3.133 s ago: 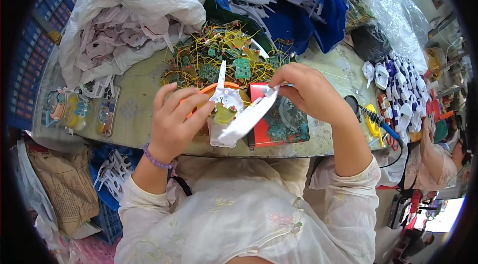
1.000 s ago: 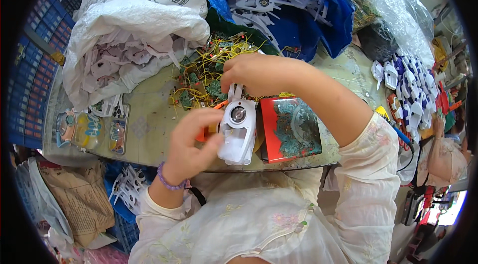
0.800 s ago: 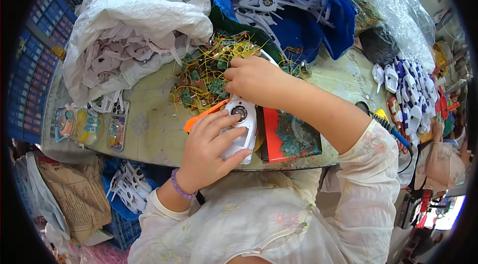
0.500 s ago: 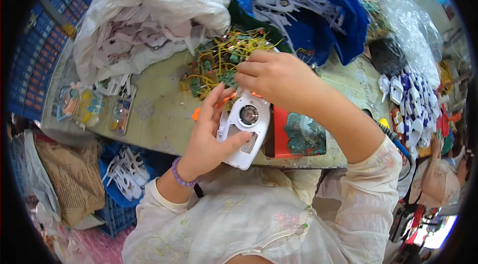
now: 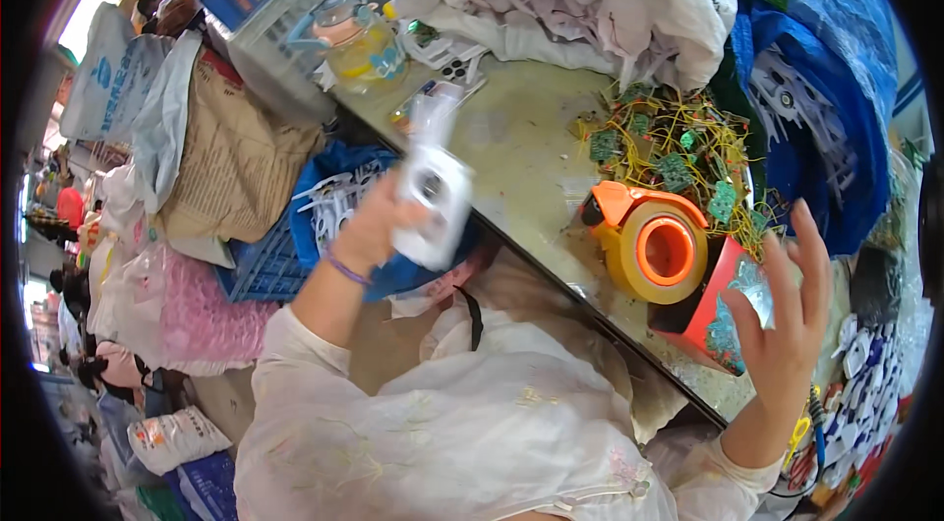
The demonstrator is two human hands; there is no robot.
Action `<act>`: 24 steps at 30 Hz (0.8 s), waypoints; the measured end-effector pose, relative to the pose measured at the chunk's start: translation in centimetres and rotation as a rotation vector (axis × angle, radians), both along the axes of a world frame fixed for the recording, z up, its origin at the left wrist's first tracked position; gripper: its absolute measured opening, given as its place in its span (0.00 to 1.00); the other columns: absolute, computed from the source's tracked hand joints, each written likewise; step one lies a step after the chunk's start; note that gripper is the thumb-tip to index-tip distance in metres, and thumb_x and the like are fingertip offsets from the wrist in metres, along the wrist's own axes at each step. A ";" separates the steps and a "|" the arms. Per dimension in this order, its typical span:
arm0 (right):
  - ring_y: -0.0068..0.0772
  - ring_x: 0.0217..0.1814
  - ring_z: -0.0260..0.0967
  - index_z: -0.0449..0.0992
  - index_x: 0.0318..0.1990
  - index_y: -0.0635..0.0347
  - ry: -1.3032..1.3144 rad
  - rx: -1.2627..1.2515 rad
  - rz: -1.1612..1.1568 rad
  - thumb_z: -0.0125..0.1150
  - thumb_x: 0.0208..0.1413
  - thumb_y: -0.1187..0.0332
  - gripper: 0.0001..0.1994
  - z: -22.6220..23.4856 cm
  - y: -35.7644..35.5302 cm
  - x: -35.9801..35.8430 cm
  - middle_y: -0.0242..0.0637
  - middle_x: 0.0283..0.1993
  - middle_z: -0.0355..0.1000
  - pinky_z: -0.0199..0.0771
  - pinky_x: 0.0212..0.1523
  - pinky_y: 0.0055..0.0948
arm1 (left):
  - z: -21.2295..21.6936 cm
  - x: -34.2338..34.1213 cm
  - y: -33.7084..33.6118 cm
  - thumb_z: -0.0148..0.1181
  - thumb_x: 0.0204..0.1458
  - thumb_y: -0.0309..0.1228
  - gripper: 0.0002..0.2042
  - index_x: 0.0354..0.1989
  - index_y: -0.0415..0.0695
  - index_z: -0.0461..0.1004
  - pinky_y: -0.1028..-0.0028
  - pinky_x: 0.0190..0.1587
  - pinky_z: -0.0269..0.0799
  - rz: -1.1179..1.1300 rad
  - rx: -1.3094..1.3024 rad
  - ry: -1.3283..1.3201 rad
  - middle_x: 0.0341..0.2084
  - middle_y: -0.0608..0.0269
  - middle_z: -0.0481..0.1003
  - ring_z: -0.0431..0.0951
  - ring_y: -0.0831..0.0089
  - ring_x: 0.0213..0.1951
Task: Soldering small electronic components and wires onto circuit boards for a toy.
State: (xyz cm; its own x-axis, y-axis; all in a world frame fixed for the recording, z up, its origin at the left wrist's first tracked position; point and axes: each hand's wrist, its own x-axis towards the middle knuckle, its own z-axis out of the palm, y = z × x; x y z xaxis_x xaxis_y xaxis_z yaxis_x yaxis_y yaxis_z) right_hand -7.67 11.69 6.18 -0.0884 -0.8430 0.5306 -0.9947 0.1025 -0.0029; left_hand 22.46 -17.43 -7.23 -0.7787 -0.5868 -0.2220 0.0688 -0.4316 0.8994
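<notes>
My left hand [image 5: 369, 226] is closed around a white plastic housing [image 5: 438, 206] with a round dark fitting. The housing is smeared by motion and hangs beyond the table edge, above a blue bag [image 5: 313, 172] that holds several similar white parts [image 5: 339, 202]. My right hand [image 5: 787, 310] is raised with fingers spread and nothing in it. It is beside a red box [image 5: 703, 319] with teal lace-patterned material. Near that hand is a heap of green circuit boards with yellow wires [image 5: 678, 152]. An orange tape dispenser [image 5: 654, 241] with a tape roll stands between the heap and the box.
At the back, a white sack [image 5: 678, 0] of pale plastic pieces stands on the table [image 5: 521, 143], with a blue bag [image 5: 846, 216] of white parts to its right. A jug [image 5: 359, 44] is at the table's left end. Brown sacks [image 5: 236, 167] and a blue crate [image 5: 261, 260] lie left.
The view has turned left. My left hand has carried the white housing left, off the table. My right hand has let go of it and opened, and the tape dispenser is now uncovered.
</notes>
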 end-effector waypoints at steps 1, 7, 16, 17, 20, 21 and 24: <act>0.54 0.62 0.62 0.72 0.53 0.60 -0.091 -0.018 -0.028 0.67 0.45 0.70 0.24 -0.1 1.6 0.1 0.52 0.64 0.60 0.68 0.53 0.42 | -0.4 1.4 -2.0 0.67 0.39 0.30 0.27 0.51 0.41 0.67 0.68 0.39 0.78 0.181 -0.038 0.019 0.37 0.56 0.76 0.79 0.68 0.35; 0.55 0.62 0.61 0.70 0.56 0.59 -0.245 0.059 -0.084 0.68 0.46 0.68 0.26 -3.5 5.2 -0.5 0.53 0.65 0.58 0.68 0.51 0.41 | -8.8 14.3 -11.9 0.62 0.50 0.33 0.09 0.36 0.43 0.76 0.64 0.35 0.77 0.506 0.309 -0.490 0.30 0.62 0.78 0.79 0.67 0.31; 0.55 0.62 0.61 0.71 0.54 0.61 -0.322 0.079 -0.139 0.68 0.46 0.68 0.25 -4.2 5.8 1.2 0.55 0.65 0.58 0.69 0.50 0.40 | -16.0 11.9 -22.7 0.58 0.51 0.31 0.07 0.37 0.45 0.75 0.61 0.38 0.77 -0.061 0.105 -1.196 0.30 0.63 0.80 0.80 0.66 0.32; 0.55 0.61 0.61 0.71 0.54 0.61 -0.321 0.057 -0.123 0.68 0.45 0.69 0.26 -4.0 6.0 1.1 0.55 0.65 0.58 0.69 0.49 0.40 | -18.6 15.5 -25.0 0.58 0.51 0.33 0.09 0.40 0.46 0.75 0.61 0.42 0.76 -0.002 0.202 -1.161 0.34 0.64 0.80 0.80 0.66 0.36; 0.53 0.59 0.63 0.71 0.54 0.62 -0.316 0.079 -0.201 0.69 0.44 0.71 0.26 -4.4 6.9 1.8 0.55 0.64 0.58 0.69 0.48 0.38 | -18.8 14.1 -25.1 0.58 0.53 0.36 0.11 0.41 0.45 0.75 0.63 0.44 0.76 -0.280 -0.118 -1.046 0.37 0.62 0.79 0.80 0.68 0.40; 0.52 0.58 0.63 0.71 0.54 0.62 -0.321 0.094 -0.219 0.69 0.43 0.72 0.27 -4.4 7.1 1.9 0.55 0.64 0.58 0.69 0.48 0.37 | -20.0 13.7 -25.6 0.59 0.51 0.43 0.20 0.46 0.41 0.74 0.66 0.47 0.74 -0.016 0.026 -1.337 0.40 0.58 0.79 0.79 0.66 0.43; 0.51 0.56 0.64 0.71 0.53 0.62 -0.370 0.082 -0.284 0.69 0.43 0.73 0.26 -5.1 8.0 2.0 0.54 0.64 0.59 0.69 0.48 0.36 | -15.7 6.3 -22.3 0.61 0.45 0.55 0.34 0.49 0.35 0.72 0.65 0.49 0.73 -0.137 -0.774 -1.787 0.46 0.46 0.75 0.77 0.57 0.47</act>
